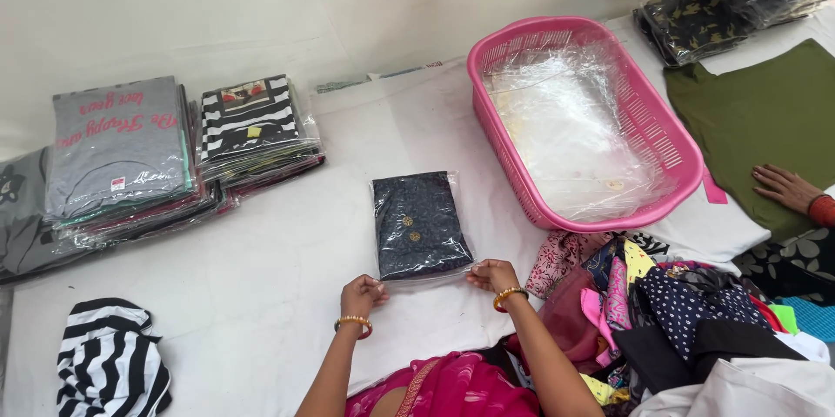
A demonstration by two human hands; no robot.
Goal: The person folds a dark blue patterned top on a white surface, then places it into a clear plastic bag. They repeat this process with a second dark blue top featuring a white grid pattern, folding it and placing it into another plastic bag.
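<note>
Bagged garment [420, 224] right at the fingertips is dark navy with small gold motifs. Basket [674, 152] up beyond the right hand is bright pink, full of clear plastic. Far off past the left hand: a grey shirt stack [117, 143] with pink lettering, next to it black-and-white stripes [250, 121]. Olive green cloth [765, 113] far out right. Multicoloured heap [687, 304] beside the right forearm, polka dots included.

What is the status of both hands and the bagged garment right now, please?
Left hand and right hand pinch near edge of clear bag. Dark folded garment inside, flat on white sheet. Nothing on top of it.
</note>
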